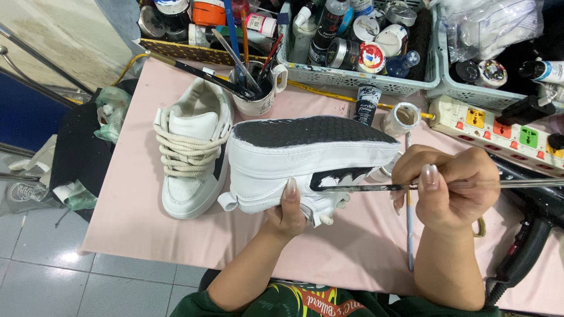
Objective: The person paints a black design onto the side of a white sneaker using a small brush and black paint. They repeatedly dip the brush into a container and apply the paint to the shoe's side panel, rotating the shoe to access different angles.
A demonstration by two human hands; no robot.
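My left hand (289, 210) grips a white sneaker (282, 161) from below, held on its side with the dark sole up. A black painted patch (341, 176) shows on its side panel. My right hand (446, 185) pinches a thin paintbrush (364, 188) whose tip lies on that black patch. A second white sneaker (191, 147) with thick cream laces stands upright on the pink table (135, 217) to the left.
A cup of brushes (255, 88) stands behind the shoes. Baskets of paint bottles (352, 41) line the back edge. A black paint tube (367, 103), a small open jar (402, 117), a power strip (493, 123) and a heat gun (529, 240) sit at the right.
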